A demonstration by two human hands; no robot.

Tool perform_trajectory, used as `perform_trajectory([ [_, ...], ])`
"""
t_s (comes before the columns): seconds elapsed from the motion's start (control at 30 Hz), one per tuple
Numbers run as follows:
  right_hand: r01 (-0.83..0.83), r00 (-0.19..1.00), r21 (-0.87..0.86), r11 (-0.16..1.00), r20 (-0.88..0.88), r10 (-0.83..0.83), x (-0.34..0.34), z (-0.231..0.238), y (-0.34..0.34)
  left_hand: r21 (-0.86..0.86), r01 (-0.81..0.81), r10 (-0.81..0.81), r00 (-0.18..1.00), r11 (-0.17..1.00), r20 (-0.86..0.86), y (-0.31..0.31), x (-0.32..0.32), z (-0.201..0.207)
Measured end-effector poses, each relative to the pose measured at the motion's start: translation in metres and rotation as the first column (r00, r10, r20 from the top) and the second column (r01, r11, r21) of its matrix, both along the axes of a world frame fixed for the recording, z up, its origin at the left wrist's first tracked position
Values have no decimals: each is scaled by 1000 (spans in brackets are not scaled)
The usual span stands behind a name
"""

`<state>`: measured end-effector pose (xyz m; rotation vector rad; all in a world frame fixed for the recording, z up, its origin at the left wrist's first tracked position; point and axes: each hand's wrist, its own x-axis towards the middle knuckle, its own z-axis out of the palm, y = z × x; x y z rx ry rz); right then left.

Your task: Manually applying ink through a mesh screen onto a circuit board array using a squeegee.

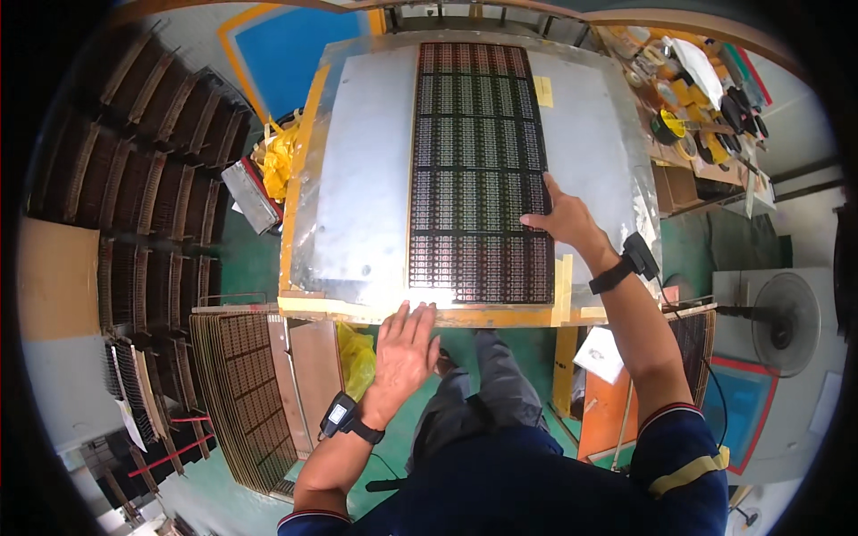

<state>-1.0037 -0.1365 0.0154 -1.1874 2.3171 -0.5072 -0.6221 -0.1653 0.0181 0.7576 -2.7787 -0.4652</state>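
Lower centre, left hand [404,347]: flat, fingers slightly apart, tips at the table's near edge, just below the panel.
Centre, dark circuit panel [478,170]: long grid sheet lying flat on the metal table [366,179], running up the frame.
Right of centre, right hand [563,219]: fingers spread, pressing the panel's right edge.
Upper right, cluttered bench [688,89]: tape rolls.

Hands on circuit panel, metal table.
Left hand [404,348] flat at panel [478,170] near edge; right hand [565,217] presses right edge; table [366,179] beneath.
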Motion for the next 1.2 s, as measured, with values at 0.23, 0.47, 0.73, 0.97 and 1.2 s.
perform_trajectory([
  [0.23,-77,995,80,994,-59,82,-10,7,-9,13,-10,10,1000,1000,-12,-2,-2,4],
  [0.47,-313,943,179,933,-58,327,10,41,37,73,-82,85,996,994,-39,-9,5,-7],
  [0.73,-345,879,35,938,-339,336,-41,9,14,101,-147,148,989,984,-12,-14,2,4],
  [0.97,-416,738,18,909,-577,349,-149,-35,-135,69,-238,232,969,969,81,-14,-3,5],
  [1.2,-444,780,127,887,-433,452,-117,28,-143,228,-311,335,939,923,-78,-8,8,10],
])
